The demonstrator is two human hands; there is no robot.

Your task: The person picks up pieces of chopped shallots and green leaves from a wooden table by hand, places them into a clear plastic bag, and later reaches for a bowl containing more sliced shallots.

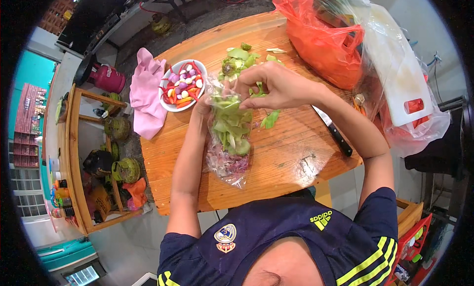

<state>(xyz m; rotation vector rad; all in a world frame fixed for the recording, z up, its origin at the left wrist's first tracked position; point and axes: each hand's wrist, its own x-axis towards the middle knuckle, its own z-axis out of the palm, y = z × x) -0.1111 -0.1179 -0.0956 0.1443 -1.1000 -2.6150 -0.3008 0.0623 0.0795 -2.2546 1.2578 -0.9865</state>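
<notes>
My left hand (203, 104) grips the upper edge of a clear plastic bag (230, 134). Green vegetable peelings fill its upper part, and purplish onion skins lie at its bottom. Just above the bag's mouth is my right hand (264, 87), its thumb and fingers curled; whether they pinch a peeling is unclear. Behind the hands is a pile of green peelings (239, 57), with green scraps (271, 119) to the right of the bag. A white bowl (177, 109) at the left holds red chilies, shallots and garlic cloves.
A knife (335, 132) with a black handle lies at the table's right. Beyond it are a red plastic bag (326, 52) and a white cutting board (400, 71) in clear plastic. A pink cloth (148, 97) hangs at the left edge of the wooden table (281, 156); a wooden shelf (76, 138) stands farther left.
</notes>
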